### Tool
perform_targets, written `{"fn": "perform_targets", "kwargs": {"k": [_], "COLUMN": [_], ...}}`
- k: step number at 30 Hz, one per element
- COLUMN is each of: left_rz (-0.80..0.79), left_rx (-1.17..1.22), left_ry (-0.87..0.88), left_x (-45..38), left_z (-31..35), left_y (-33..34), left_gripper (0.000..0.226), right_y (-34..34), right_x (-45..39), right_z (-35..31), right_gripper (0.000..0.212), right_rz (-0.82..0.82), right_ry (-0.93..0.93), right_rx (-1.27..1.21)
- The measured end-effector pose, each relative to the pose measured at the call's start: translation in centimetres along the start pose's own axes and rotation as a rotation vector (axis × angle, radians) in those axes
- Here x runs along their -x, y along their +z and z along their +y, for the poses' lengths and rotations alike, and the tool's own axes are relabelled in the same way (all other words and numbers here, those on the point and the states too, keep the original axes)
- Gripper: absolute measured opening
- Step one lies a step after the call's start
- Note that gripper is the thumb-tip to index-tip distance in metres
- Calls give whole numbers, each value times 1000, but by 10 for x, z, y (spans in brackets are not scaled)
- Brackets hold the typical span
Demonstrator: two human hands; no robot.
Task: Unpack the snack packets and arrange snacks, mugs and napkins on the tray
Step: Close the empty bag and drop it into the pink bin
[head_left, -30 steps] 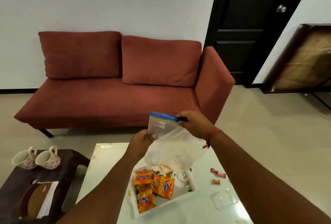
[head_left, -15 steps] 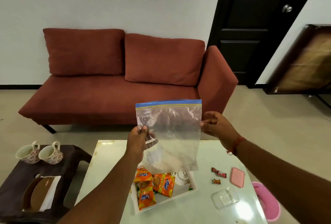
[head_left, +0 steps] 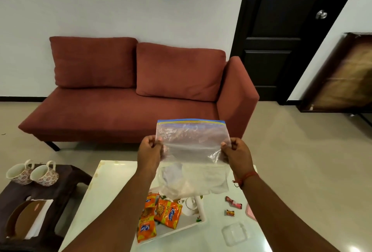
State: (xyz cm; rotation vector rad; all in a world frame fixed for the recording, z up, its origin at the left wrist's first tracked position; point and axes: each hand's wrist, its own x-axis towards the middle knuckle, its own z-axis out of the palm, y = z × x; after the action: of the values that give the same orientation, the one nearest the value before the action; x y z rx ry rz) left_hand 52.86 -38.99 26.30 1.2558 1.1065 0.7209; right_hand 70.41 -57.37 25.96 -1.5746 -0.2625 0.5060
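Observation:
I hold a clear zip bag (head_left: 193,151) with a blue seal strip stretched flat in the air above the table. My left hand (head_left: 150,151) pinches its left edge and my right hand (head_left: 235,152) pinches its right edge. Below the bag, a white tray (head_left: 201,209) on the white table (head_left: 104,189) carries several orange snack packets (head_left: 168,213) and a small white pot (head_left: 190,204). Two floral mugs (head_left: 32,173) stand on a dark side table (head_left: 66,183) at the left, beside a napkin holder (head_left: 28,219) with white napkins.
Two wrapped candies (head_left: 232,204) and a clear plastic container (head_left: 235,233) lie on the table right of the tray, with a pink object (head_left: 250,211) behind my right forearm. A red sofa (head_left: 128,98) stands beyond the table, a black door (head_left: 281,30) at the right.
The bag was crumpled with both hands at its seal; now it is spread flat, with my hands lower on its two side edges. The view shifted slightly.

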Motion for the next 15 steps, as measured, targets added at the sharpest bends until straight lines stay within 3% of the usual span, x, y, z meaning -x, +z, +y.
{"fn": "perform_targets", "kwargs": {"k": [4,7,9,12,15], "left_rz": [-205,-340,-336,-250,-181], "left_rx": [207,24,-108,-332,-461], "left_ry": [-17,56,85,195,311], "left_x": [4,1,1,1,-3], "left_z": [4,1,6,19,29], "left_y": [5,-2,-6,-9,-16], "left_gripper": [58,72,70,55,27], "right_y": [-6,-16,-17,-13,-8], "right_x": [-8,-10,-8,-5,-6], "right_z": [-9,-15,-21,-28,-32], "right_gripper": [34,65,73,65,30], "right_rz": [28,-150,-295,-315,-232], "right_ry": [-25,-74,-83,-209,-368], "right_rx": [-66,12,90,401,637]}}
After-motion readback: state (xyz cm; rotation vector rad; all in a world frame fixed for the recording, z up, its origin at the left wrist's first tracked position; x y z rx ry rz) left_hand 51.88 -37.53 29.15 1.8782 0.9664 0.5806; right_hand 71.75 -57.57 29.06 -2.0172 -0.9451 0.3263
